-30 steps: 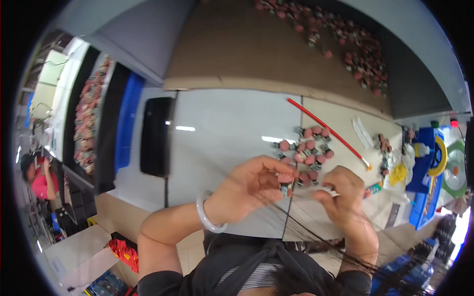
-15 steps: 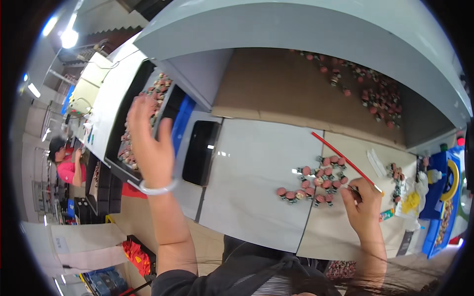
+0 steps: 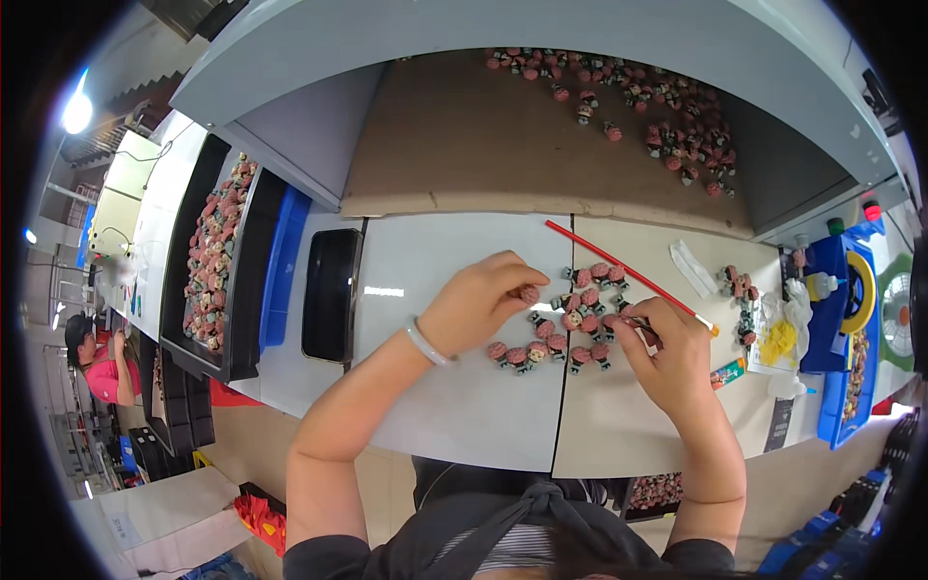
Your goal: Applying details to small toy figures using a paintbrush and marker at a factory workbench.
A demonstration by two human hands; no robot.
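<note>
Hands (image 3: 472, 304) closer; figurine (image 3: 529, 293) (seemingly) pink.

Bright, even indoor light fills the view, with a lamp (image 3: 77, 113) flaring white at upper left. The pale worktop (image 3: 440, 256) throws back a small streak of glare. Shade dulls the recess under the grey hood (image 3: 541, 48), whose edge bends into an arc. The small pink figures (image 3: 588, 323) look fairly crisp; the far-left background seems soft, perhaps blurred. Black rims the picture.
</note>
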